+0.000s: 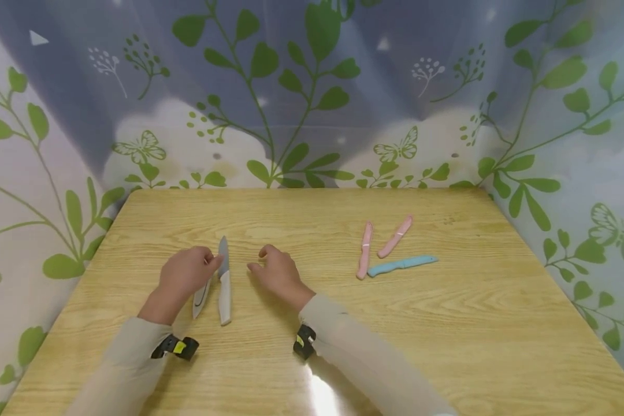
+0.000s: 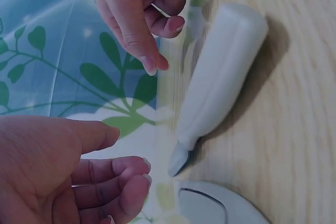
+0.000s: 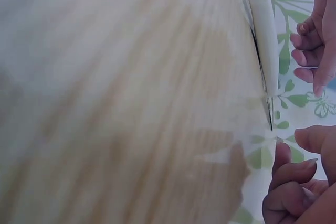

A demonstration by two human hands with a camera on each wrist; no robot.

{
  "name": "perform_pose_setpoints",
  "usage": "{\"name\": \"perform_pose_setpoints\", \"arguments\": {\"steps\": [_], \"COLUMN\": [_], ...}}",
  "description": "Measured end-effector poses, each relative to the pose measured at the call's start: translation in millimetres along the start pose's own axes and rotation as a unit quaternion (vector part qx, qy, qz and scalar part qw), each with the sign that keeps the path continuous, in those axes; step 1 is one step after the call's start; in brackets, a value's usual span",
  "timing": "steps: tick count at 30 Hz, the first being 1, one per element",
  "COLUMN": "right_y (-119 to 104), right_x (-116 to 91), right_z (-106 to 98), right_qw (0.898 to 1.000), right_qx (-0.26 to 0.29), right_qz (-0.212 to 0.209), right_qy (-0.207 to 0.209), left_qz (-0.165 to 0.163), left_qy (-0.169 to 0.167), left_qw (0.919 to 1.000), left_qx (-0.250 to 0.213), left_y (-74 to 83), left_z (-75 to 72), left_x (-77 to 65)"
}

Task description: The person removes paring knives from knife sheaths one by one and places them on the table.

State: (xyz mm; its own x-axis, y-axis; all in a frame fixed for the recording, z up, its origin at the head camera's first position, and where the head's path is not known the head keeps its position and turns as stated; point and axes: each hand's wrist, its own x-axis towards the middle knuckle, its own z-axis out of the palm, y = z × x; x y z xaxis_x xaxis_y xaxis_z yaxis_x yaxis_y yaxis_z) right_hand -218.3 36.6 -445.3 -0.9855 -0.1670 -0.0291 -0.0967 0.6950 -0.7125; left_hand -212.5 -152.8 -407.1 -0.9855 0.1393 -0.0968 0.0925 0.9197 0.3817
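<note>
A knife with a white handle (image 1: 225,297) and a grey blade lies on the wooden table (image 1: 312,346) between my two hands. My left hand (image 1: 187,273) rests just left of it with fingers loosely curled and its thumb tip at the blade. A white sheath (image 1: 201,300) lies partly under that hand. My right hand (image 1: 273,270) rests on the table right of the knife, fingers loosely curled, holding nothing. The left wrist view shows the white handle (image 2: 220,77), the sheath (image 2: 210,205) and my empty left hand (image 2: 79,177). In the right wrist view the knife (image 3: 262,40) appears edge on.
Two pink pieces (image 1: 364,249) (image 1: 395,236) and a light blue knife (image 1: 401,264) lie at the right middle of the table. A leaf-print curtain (image 1: 312,104) closes in the back and both sides. The near right part of the table shows bare wood.
</note>
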Motion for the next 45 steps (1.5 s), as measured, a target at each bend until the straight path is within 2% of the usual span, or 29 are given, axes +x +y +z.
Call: {"name": "perform_pose_setpoints", "arguments": {"steps": [8,14,25,32,40,45], "right_y": [7,14,33,40,51,57], "right_x": [3,4,4,3,3,2], "right_z": [-13,-23,-42,-51,-62,-70], "right_qw": [1.0,1.0,0.999,0.998,0.998,0.997], "right_qx": [-0.011,0.0,-0.017,-0.033,-0.031,-0.049], "right_qz": [0.004,0.015,0.048,0.049,0.047,0.055], "right_qy": [0.005,-0.004,-0.008,0.0,0.004,0.012], "left_qz": [0.021,0.035,0.046,0.058,0.065,0.077], "left_qy": [-0.012,-0.012,-0.015,-0.011,-0.014,-0.016], "left_qw": [0.9997,0.9991,0.9983,0.9976,0.997,0.996], "left_qx": [0.005,0.02,0.034,0.035,0.039,0.042], "left_y": [16.2,25.9,37.4,43.2,56.5,64.9], "left_z": [-0.9,-2.2,2.9,8.7,13.4,18.5], "left_x": [8.5,13.8,22.9,27.3,32.3,35.9]}}
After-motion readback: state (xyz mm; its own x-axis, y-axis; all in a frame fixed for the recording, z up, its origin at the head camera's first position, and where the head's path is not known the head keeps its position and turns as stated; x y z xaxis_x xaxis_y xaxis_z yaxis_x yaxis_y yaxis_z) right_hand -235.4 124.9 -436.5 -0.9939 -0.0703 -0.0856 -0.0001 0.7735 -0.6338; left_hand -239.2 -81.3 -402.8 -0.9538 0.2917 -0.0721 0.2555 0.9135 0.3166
